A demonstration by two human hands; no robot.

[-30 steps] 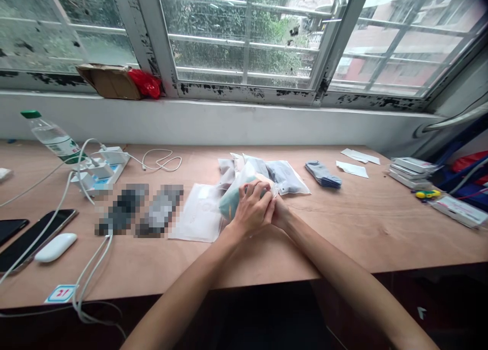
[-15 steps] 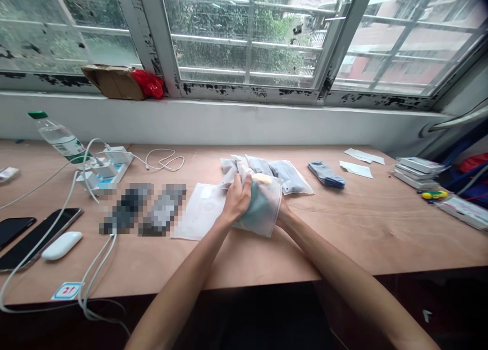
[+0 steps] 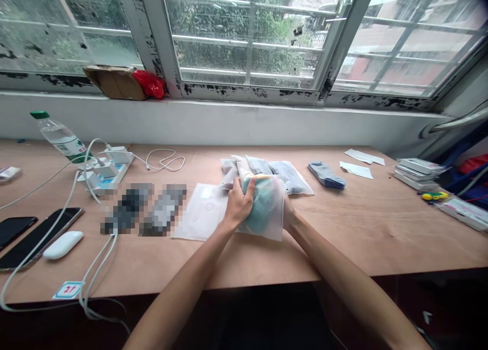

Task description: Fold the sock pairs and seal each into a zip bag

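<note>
Above the middle of the wooden desk (image 3: 362,238), both my hands hold a frosted plastic bag (image 3: 267,212) with a teal sock bundle inside. My left hand (image 3: 238,205) is closed on the bag's left side, fingers curled over its top. My right hand (image 3: 287,215) is mostly hidden behind the bag and grips its right side. An empty frosted bag (image 3: 202,212) lies flat just left of my hands. Behind them lie more bagged socks (image 3: 282,174), and a loose grey-blue sock pair (image 3: 327,174) sits to the right.
At the left are a power strip (image 3: 107,169) with white cables, a water bottle (image 3: 61,136), two phones (image 3: 34,233) and a white mouse (image 3: 63,244). White cards (image 3: 356,169) and flat boxes (image 3: 417,173) lie at the right. A windowsill (image 3: 244,103) runs behind the desk.
The bag has turned from lying on its side under my clasped hands to hanging upright between them, with the teal bundle lower inside it. My left hand shifted to the bag's left edge.
</note>
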